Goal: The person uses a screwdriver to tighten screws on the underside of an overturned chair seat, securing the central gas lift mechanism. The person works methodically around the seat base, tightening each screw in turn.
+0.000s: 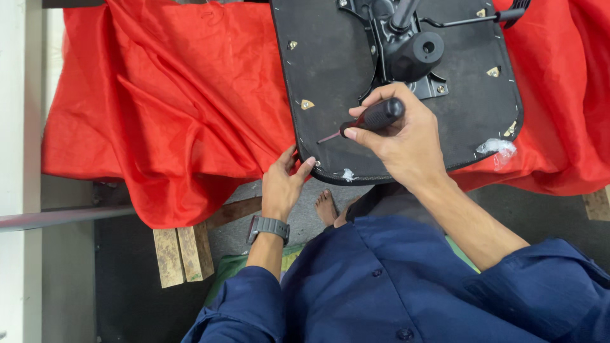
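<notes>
Upturned chair seat on red cloth, screwdriver held over its underside.

I see the red cloth (171, 108) spread widest, draped over the work surface and hanging at the near edge. On it lies the black chair seat (330, 70), underside up, its long axis running left to right across my view, with the metal tilt mechanism (406, 51) bolted near the middle. My right hand (403, 136) is wrapped tight round the screwdriver (372, 119) — black handle up and right, thin shaft slanting down and left, tip just above the seat near its front left corner. My left hand (283, 184) pinches the seat's near edge, thumb on top — a narrow grip. A grey wristwatch (269, 227) sits on that wrist.
</notes>
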